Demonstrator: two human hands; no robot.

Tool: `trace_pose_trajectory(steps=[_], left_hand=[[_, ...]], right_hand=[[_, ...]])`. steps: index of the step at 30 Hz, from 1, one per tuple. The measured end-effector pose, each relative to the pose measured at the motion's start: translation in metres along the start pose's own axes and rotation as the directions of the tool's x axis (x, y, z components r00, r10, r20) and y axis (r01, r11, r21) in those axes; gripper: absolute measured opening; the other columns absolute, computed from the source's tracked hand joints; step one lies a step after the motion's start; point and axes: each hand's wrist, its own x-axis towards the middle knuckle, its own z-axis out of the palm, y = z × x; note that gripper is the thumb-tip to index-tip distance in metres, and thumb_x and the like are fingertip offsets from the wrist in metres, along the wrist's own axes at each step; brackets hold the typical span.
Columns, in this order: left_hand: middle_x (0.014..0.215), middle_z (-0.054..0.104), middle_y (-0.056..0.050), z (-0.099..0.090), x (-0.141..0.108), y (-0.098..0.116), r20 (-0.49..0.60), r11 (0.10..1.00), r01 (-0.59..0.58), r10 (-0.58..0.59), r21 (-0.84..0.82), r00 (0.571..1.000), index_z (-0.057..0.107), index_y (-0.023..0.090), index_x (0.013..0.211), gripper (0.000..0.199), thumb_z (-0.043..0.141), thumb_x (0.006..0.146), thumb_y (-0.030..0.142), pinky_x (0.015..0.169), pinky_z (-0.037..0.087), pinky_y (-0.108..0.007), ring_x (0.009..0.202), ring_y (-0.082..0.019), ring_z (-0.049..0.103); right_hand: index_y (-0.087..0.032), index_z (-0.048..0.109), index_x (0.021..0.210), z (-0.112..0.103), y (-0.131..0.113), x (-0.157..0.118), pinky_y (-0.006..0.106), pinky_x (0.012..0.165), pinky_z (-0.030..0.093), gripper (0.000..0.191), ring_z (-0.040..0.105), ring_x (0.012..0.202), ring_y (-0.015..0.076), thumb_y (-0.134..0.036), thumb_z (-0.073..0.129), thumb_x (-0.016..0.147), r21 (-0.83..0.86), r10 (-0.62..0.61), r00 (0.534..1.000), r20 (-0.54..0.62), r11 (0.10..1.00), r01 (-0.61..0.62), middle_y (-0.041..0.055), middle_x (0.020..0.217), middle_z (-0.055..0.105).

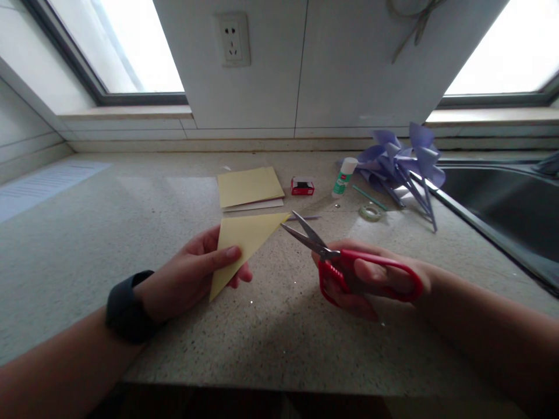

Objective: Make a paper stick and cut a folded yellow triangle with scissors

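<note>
A yellow paper triangle (pixel 244 235) is pinched between the thumb and fingers of my left hand (pixel 205 265), its long tip pointing right. My right hand (pixel 362 279) holds red-handled scissors (pixel 375 262), with fingers through the loops. The scissor blades are parted, and their ends are at the right tip of the triangle. Behind the triangle lies a stack of yellow paper (pixel 248 187) with a white edge showing below. A thin purple stick (pixel 308 218) lies just behind the blades.
Behind my hands are a small red box (pixel 302 186), a glue stick (pixel 345 177), a green stick (pixel 369 198), a tape roll (pixel 370 213) and purple pinwheels (pixel 393 160). A sink (pixel 506 203) is at right, a printed sheet (pixel 48 180) at left.
</note>
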Motion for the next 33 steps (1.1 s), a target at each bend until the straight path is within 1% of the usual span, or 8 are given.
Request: trace_pose_trajectory(steps=[4, 9, 15, 19, 23, 26, 29, 33], left_hand=[[0.072, 0.070, -0.001, 0.002, -0.001, 0.000, -0.015, 1.000, -0.010, 0.010, -0.008, 1.000, 0.065, 0.020, 0.102, 0.021, 0.076, 0.086, 0.029, 0.056, 0.054, -0.015, 0.062, -0.012, 0.068], [0.078, 0.070, 0.000, 0.004, -0.003, -0.003, -0.024, 0.997, -0.075, 0.075, 0.010, 0.997, 0.066, 0.023, 0.106, 0.023, 0.077, 0.085, 0.027, 0.055, 0.056, -0.018, 0.065, -0.013, 0.070], [0.075, 0.069, -0.001, 0.004, -0.005, -0.006, -0.072, 0.987, -0.084, 0.095, 0.134, 0.993, 0.068, 0.018, 0.099, 0.026, 0.080, 0.082, 0.034, 0.052, 0.053, -0.017, 0.062, -0.013, 0.067], [0.076, 0.069, -0.001, -0.001, -0.007, -0.009, -0.045, 0.971, -0.102, 0.114, 0.217, 0.992, 0.070, 0.018, 0.099, 0.025, 0.076, 0.086, 0.038, 0.056, 0.050, -0.016, 0.065, -0.010, 0.063], [0.073, 0.065, -0.001, -0.007, -0.008, -0.014, -0.012, 0.935, -0.127, 0.139, 0.332, 0.990, 0.071, 0.017, 0.088, 0.026, 0.070, 0.091, 0.042, 0.055, 0.044, -0.014, 0.062, -0.008, 0.054], [0.071, 0.064, 0.000, -0.009, -0.010, -0.016, 0.020, 0.876, -0.143, 0.151, 0.461, 0.988, 0.070, 0.017, 0.083, 0.027, 0.066, 0.093, 0.041, 0.056, 0.045, -0.015, 0.063, -0.008, 0.054], [0.072, 0.066, 0.000, -0.007, -0.012, -0.016, 0.099, 0.831, -0.165, 0.133, 0.532, 0.986, 0.070, 0.018, 0.087, 0.023, 0.063, 0.096, 0.039, 0.057, 0.049, -0.017, 0.063, -0.009, 0.058], [0.079, 0.067, 0.000, -0.002, -0.014, -0.014, 0.204, 0.789, -0.225, 0.129, 0.572, 0.970, 0.068, 0.019, 0.095, 0.019, 0.058, 0.098, 0.035, 0.059, 0.052, -0.019, 0.064, -0.010, 0.061]], right_hand=[[-0.017, 0.056, 0.092, -0.006, -0.008, 0.002, 0.018, 0.045, 0.037, 0.036, 0.045, 0.050, 0.0064, -0.051, 0.051, 0.099, -0.052, -0.023, 0.996, 0.081, 0.998, 0.027, -0.0025, 0.070, 0.050], [-0.017, 0.057, 0.088, -0.017, -0.017, -0.002, 0.018, 0.048, 0.038, 0.038, 0.046, 0.047, 0.0063, -0.054, 0.053, 0.097, -0.132, 0.008, 0.994, 0.112, 0.991, 0.007, -0.0047, 0.062, 0.050], [-0.015, 0.056, 0.084, -0.019, -0.021, -0.003, 0.016, 0.042, 0.037, 0.042, 0.046, 0.045, 0.0056, -0.055, 0.058, 0.094, -0.113, 0.089, 0.989, 0.120, 0.991, -0.076, -0.0034, 0.061, 0.051], [-0.014, 0.058, 0.085, -0.020, -0.022, -0.002, 0.016, 0.040, 0.038, 0.045, 0.047, 0.043, 0.0051, -0.058, 0.064, 0.089, -0.094, 0.143, 0.984, 0.109, 0.987, -0.133, -0.0029, 0.063, 0.054], [-0.013, 0.059, 0.086, -0.025, -0.026, -0.004, 0.016, 0.041, 0.038, 0.046, 0.048, 0.044, 0.0055, -0.059, 0.067, 0.087, -0.115, 0.174, 0.975, 0.137, 0.981, -0.159, -0.0030, 0.060, 0.055], [-0.013, 0.058, 0.089, -0.029, -0.033, -0.008, 0.017, 0.042, 0.041, 0.045, 0.049, 0.047, 0.0064, -0.057, 0.069, 0.086, -0.138, 0.294, 0.941, 0.166, 0.952, -0.273, -0.0028, 0.063, 0.055], [-0.014, 0.057, 0.089, -0.032, -0.040, -0.012, 0.017, 0.042, 0.041, 0.051, 0.049, 0.049, 0.0067, -0.059, 0.077, 0.077, -0.139, 0.456, 0.874, 0.166, 0.889, -0.437, -0.0037, 0.065, 0.055], [-0.014, 0.056, 0.085, -0.034, -0.041, -0.014, 0.017, 0.042, 0.040, 0.059, 0.051, 0.050, 0.0076, -0.063, 0.083, 0.068, -0.148, 0.545, 0.827, 0.139, 0.837, -0.527, -0.0034, 0.066, 0.055]])
